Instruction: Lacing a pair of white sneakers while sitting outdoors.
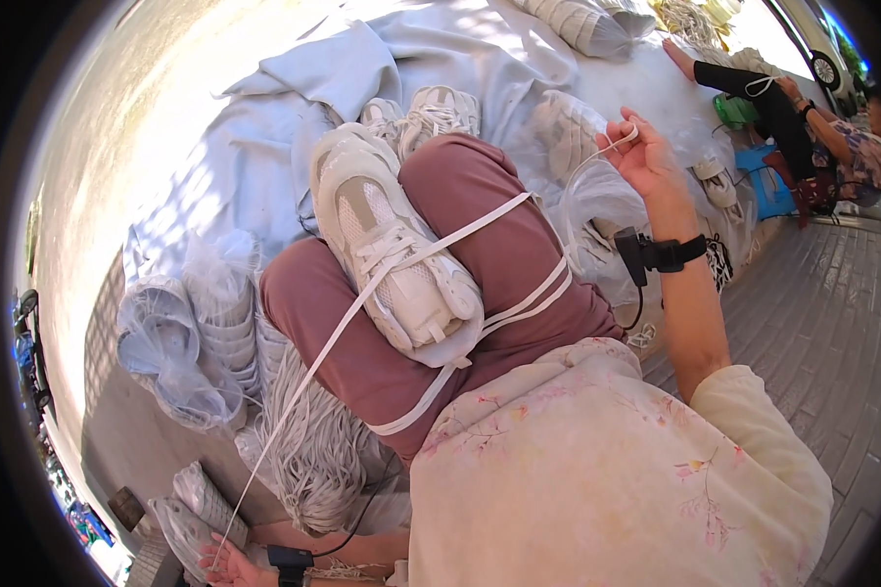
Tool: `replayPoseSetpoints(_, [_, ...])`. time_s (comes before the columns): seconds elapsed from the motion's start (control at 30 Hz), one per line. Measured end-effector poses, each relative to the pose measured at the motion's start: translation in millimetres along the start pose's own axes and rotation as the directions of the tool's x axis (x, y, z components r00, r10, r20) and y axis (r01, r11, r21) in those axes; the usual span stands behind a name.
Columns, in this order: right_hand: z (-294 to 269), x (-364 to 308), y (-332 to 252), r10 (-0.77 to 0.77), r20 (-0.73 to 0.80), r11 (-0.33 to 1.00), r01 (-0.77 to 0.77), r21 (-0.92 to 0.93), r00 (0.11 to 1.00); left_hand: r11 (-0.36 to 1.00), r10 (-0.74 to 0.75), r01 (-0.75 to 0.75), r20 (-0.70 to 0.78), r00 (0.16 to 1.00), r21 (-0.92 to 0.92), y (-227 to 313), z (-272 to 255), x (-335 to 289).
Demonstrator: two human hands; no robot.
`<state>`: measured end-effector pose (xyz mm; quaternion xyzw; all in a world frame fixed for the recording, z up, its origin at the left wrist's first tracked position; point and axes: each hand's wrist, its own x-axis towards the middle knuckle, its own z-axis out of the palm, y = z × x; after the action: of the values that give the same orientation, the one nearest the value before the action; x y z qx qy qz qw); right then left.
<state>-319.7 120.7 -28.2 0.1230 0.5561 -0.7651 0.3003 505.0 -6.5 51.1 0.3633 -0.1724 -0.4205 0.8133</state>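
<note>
A beige and white sneaker (362, 210) lies across my lap between my thighs, its toe pointing away from me. A flat white shoelace (335, 338) runs from its eyelets on both sides. My left hand (237, 567), low at the left edge, has its fingers closed on one end, and that length is pulled taut. Out to the right, my right hand (644, 155) is raised and pinches the other length, which hangs in a loose curve beside my knee. White straps (416, 409) pass around my thighs near the shoe's heel.
Bundled white laces (308, 455) lie by my left thigh, near bagged stacked shoe parts (220, 308). More sneakers (440, 115) sit beyond my knees on a grey sheet (318, 64). At far right another person (837, 147) sits near a green basket (734, 110).
</note>
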Motion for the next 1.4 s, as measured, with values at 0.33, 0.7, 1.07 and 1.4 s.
replayPoseSetpoints(0.33, [71.0, -102.8, 10.2, -0.007, 0.828, 0.577, 0.679, -0.454, 0.560, 0.737, -0.492, 0.100, 0.429, 0.757, 0.668, -163.2, 177.1, -144.5])
replayPoseSetpoints(0.7, [61.9, -125.7, 90.4, 0.036, 0.940, 0.299, 0.893, -0.335, 0.340, 0.219, -0.808, -0.488, 0.437, 0.396, 0.845, -285.3, 246.7, -240.2])
replayPoseSetpoints(1.07, [55.2, -109.8, 68.0, 0.116, 0.955, 0.153, 0.945, -0.290, 0.275, 0.157, -0.896, -0.530, 0.345, 0.278, 0.833, -287.8, 299.0, -255.6])
replayPoseSetpoints(1.4, [61.6, -96.7, 61.9, 0.025, 0.974, 0.034, 0.973, -0.227, 0.226, 0.110, -0.944, -0.478, 0.242, 0.224, 0.872, -273.5, 303.4, -228.2])
